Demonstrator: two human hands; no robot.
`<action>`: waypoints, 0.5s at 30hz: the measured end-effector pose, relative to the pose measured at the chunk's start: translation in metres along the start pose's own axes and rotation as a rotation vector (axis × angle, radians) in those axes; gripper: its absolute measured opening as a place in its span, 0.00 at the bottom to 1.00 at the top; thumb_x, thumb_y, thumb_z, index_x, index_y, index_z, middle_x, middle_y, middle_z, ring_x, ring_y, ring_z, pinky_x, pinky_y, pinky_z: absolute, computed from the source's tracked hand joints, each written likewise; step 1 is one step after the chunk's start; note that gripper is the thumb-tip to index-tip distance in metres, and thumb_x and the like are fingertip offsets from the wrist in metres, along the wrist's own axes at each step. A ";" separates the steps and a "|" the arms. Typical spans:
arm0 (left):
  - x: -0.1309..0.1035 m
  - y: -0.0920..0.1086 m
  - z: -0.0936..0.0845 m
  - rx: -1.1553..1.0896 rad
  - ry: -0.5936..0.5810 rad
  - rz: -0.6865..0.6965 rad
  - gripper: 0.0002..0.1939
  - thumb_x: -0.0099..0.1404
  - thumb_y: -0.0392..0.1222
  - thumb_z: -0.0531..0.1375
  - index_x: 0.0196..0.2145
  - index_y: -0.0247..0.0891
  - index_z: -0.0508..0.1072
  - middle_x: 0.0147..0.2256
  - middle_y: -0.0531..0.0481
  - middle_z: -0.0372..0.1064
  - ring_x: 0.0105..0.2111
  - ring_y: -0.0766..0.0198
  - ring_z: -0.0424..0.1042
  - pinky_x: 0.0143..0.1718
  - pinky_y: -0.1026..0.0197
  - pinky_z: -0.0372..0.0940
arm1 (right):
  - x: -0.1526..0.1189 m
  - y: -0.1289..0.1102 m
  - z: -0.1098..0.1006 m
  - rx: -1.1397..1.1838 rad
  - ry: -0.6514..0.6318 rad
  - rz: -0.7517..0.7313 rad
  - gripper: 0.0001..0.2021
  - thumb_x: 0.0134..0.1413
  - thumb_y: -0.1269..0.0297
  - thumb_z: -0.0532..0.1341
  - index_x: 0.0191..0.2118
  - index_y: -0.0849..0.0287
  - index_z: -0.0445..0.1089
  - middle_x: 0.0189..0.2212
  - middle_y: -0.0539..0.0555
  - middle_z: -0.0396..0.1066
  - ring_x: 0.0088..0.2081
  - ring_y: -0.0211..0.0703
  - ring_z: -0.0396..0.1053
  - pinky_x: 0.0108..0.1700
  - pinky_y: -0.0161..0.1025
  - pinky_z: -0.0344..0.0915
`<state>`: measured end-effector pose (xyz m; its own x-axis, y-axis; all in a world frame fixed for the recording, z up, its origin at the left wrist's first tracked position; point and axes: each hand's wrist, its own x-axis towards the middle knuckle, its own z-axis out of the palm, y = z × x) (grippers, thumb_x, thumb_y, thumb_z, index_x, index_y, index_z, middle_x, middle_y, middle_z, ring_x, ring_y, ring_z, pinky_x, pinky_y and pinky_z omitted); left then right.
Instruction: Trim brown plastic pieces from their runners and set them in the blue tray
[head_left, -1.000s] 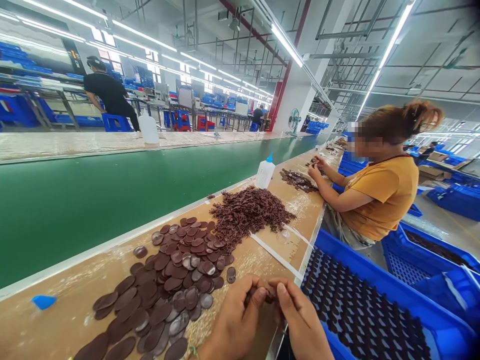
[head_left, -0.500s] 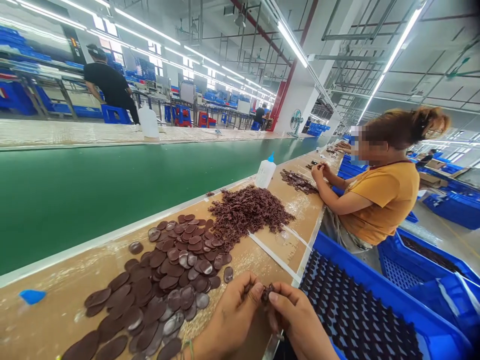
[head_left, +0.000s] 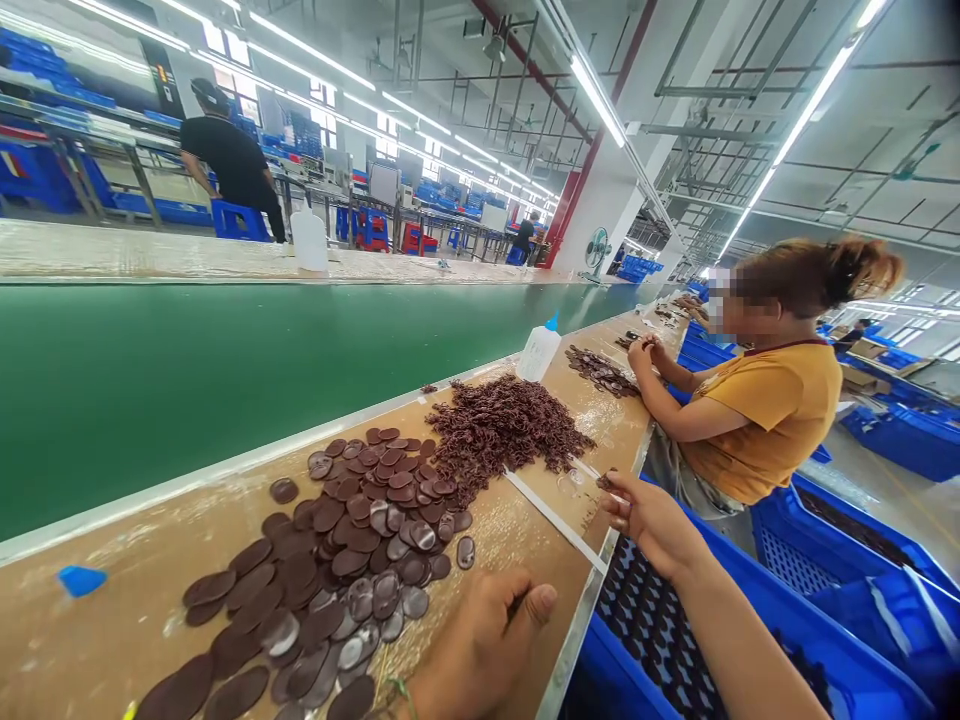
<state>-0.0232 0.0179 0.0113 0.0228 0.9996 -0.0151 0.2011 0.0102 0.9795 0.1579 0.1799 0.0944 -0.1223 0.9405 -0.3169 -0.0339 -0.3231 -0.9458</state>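
Observation:
My left hand (head_left: 487,635) rests low over the brown tabletop (head_left: 555,600), its fingers curled and the thumb pressed near them; whatever they may hold is hidden. Raised above the table's right edge, my right hand (head_left: 649,520) pinches a small dark brown piece (head_left: 606,481) between thumb and fingertips. Flat brown oval discs (head_left: 345,535) lie in a loose pile left of my left hand. Behind them is a heap of small curly brown pieces (head_left: 510,420). A blue crate (head_left: 847,640) with rows of dark brown parts (head_left: 660,620) stands under my right forearm.
A white bottle with a blue tip (head_left: 538,352) stands behind the heap. The green conveyor belt (head_left: 225,370) runs beyond the table. A person in a yellow shirt (head_left: 772,410) works at the right. A blue scrap (head_left: 81,580) lies at the left.
My hands have parted. My right hand has moved up and right with a small brown piece, while my left hand stays low over the table. The view has shifted slightly.

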 end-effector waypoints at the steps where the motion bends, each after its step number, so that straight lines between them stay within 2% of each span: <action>1: -0.001 0.002 -0.001 0.015 0.002 0.003 0.27 0.70 0.64 0.46 0.24 0.39 0.59 0.22 0.56 0.52 0.26 0.66 0.54 0.27 0.61 0.45 | 0.009 -0.002 -0.001 -0.026 0.006 0.026 0.04 0.52 0.67 0.67 0.33 0.63 0.73 0.31 0.51 0.73 0.24 0.32 0.70 0.21 0.27 0.64; 4: -0.004 0.011 -0.003 0.075 -0.009 0.031 0.26 0.70 0.61 0.46 0.24 0.39 0.58 0.24 0.55 0.56 0.27 0.65 0.56 0.29 0.60 0.46 | 0.026 -0.002 -0.001 -0.083 0.002 0.080 0.03 0.54 0.70 0.66 0.32 0.64 0.74 0.29 0.53 0.74 0.23 0.34 0.71 0.20 0.27 0.65; 8: -0.005 0.021 -0.005 0.128 -0.024 0.034 0.24 0.70 0.58 0.46 0.23 0.39 0.57 0.24 0.52 0.60 0.29 0.62 0.59 0.30 0.58 0.45 | 0.032 0.004 0.002 -0.116 -0.007 0.104 0.01 0.54 0.71 0.66 0.33 0.63 0.74 0.28 0.52 0.75 0.23 0.35 0.72 0.21 0.28 0.66; 15: -0.004 0.020 -0.004 0.088 -0.015 0.018 0.25 0.70 0.59 0.47 0.22 0.39 0.55 0.22 0.55 0.55 0.26 0.65 0.55 0.28 0.59 0.44 | 0.033 0.004 0.002 -0.143 -0.013 0.102 0.05 0.51 0.70 0.69 0.34 0.62 0.74 0.28 0.52 0.76 0.24 0.35 0.73 0.21 0.28 0.66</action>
<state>-0.0232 0.0145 0.0317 0.0415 0.9991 -0.0015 0.2857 -0.0104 0.9583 0.1515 0.2092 0.0803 -0.1310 0.9019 -0.4117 0.1208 -0.3976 -0.9096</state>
